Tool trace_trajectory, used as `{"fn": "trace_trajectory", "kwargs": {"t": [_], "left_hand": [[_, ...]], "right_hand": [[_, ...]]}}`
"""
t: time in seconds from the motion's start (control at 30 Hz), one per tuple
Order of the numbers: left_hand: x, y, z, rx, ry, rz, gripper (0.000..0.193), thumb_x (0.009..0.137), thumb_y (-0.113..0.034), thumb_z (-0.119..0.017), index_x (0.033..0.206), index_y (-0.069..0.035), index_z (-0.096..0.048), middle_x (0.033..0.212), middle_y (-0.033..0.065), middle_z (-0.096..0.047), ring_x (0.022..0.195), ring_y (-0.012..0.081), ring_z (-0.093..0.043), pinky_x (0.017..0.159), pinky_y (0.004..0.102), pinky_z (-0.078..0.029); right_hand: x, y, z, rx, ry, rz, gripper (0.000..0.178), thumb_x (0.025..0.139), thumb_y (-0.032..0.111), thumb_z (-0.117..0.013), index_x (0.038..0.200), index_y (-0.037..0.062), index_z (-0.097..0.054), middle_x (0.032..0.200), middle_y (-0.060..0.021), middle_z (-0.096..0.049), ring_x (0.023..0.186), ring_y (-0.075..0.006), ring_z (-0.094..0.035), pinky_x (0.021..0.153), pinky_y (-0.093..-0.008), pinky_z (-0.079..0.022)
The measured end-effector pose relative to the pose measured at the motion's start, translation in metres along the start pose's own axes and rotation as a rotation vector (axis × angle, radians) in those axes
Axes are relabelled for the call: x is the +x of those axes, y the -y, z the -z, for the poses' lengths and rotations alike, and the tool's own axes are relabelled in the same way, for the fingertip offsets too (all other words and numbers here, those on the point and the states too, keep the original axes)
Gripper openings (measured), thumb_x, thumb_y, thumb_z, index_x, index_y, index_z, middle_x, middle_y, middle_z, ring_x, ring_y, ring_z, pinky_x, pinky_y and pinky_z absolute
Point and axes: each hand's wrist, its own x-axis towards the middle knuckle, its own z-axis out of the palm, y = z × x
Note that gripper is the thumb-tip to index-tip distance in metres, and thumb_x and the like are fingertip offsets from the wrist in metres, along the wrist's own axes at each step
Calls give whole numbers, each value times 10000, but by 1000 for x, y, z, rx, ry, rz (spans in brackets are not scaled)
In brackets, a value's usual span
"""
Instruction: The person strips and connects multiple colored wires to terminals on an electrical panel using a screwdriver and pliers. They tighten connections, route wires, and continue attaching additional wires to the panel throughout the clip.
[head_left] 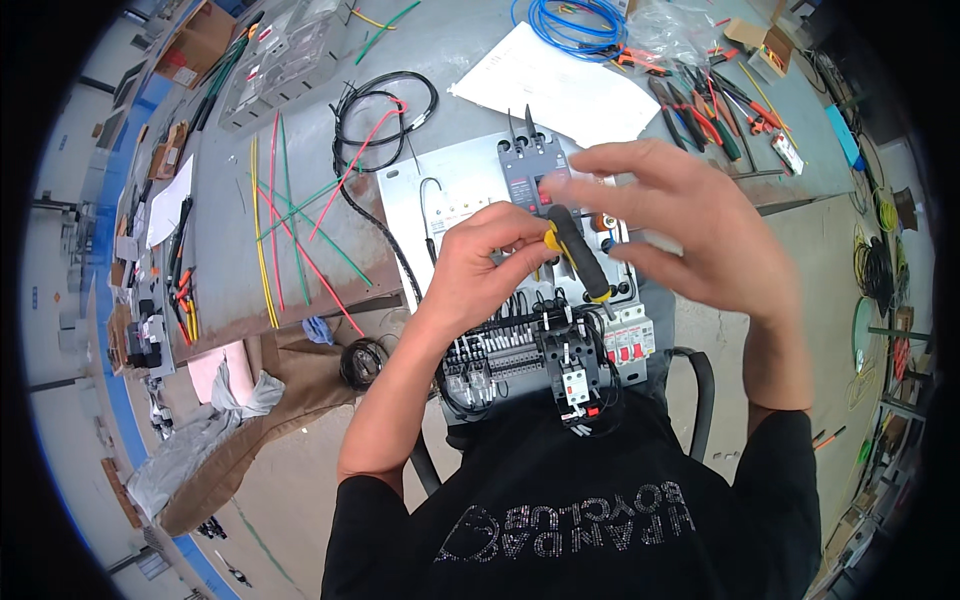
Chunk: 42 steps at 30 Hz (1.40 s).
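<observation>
The screwdriver (584, 258), with a black and yellow handle, is over the middle of a white mounting plate (398, 180), tilted so that its shaft points down toward the person's body. The left hand (482, 262) has its thumb and index finger together on a small yellow piece (552, 238) right beside the handle; whether this belongs to the screwdriver, I cannot tell. The right hand (695, 222) is blurred on the other side, its fingers apart, with the thumb below and the fingertips near the handle's upper end; contact is unclear. Beyond the hands, a dark grey breaker (520, 165) with a red switch sits at the plate's far end. Toward the body are a terminal row (512, 360), a black contactor (575, 360) and small white breakers (630, 345) with red levers. The plate's far part is over the grey bench (215, 290), its near part past the edge, by the person's body. To the left, loose yellow, red and green wires (290, 225) lie crossed near a black cable (433, 100). Farther out are a white sheet (555, 85), a blue wire coil (570, 30) and, at right, a cluster of pliers (684, 112).
</observation>
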Motion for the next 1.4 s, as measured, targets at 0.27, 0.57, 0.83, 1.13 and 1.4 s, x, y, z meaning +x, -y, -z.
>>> {"fn": "trace_trajectory", "kwargs": {"t": [0.27,0.57,0.83,1.13,1.4], "left_hand": [[-6,8,1,23,105,82,212,938,-65,-782,1149,-70,-800,976,91,-724,924,250,-699,816,380,-554],[-6,9,11,-8,35,7,196,950,-66,-763,1142,-38,-785,986,98,-728,935,261,-686,837,388,-544],[-5,12,-4,-49,22,-78,239,917,-82,-770,1155,-68,-783,1020,106,-730,996,345,-721,863,432,-578],[-6,18,0,121,27,-67,188,956,-110,-752,1135,-59,-777,980,141,-716,902,362,-681,791,462,-553],[-7,15,2,235,68,-51,230,950,-83,-738,1179,-87,-762,936,130,-696,884,368,-679,782,464,-549]], "right_hand": [[41,25,-14,-160,81,73,360,813,189,-875,1150,89,-797,1390,-138,-678,1271,-349,-660,969,-454,-586],[27,11,10,-257,137,41,390,795,373,-925,983,45,-828,1516,-185,-625,1443,-449,-546,1100,-511,-513],[68,9,-23,-146,89,177,314,826,332,-903,964,64,-817,1572,-170,-599,1535,-435,-475,1173,-571,-459],[43,26,-14,84,194,184,412,797,434,-906,922,50,-826,1530,-199,-631,1518,-457,-490,1155,-553,-482],[34,-12,10,-282,73,32,379,769,364,-936,853,15,-811,1507,-216,-638,1503,-461,-502,1143,-561,-487]]}}
